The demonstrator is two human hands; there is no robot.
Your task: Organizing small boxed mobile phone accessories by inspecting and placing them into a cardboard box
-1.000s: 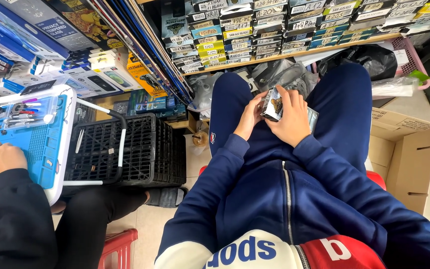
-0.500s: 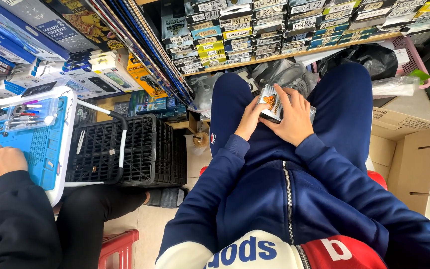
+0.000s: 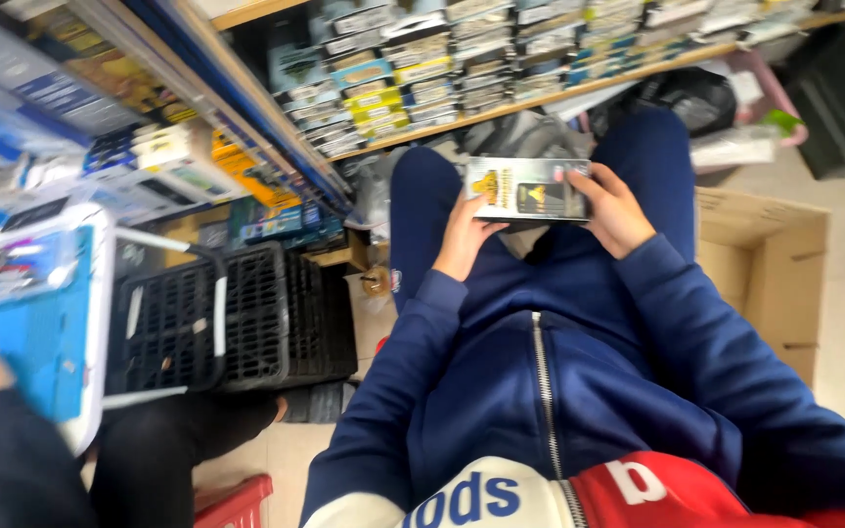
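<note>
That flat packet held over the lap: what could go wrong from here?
1. The packet is held only at its two ends, by the left hand and right hand; it could slip into the gap between the knees.
2. A co-worker's blue case and a black crate sit close by the left elbow, so a wide swing might knock them.
</note>
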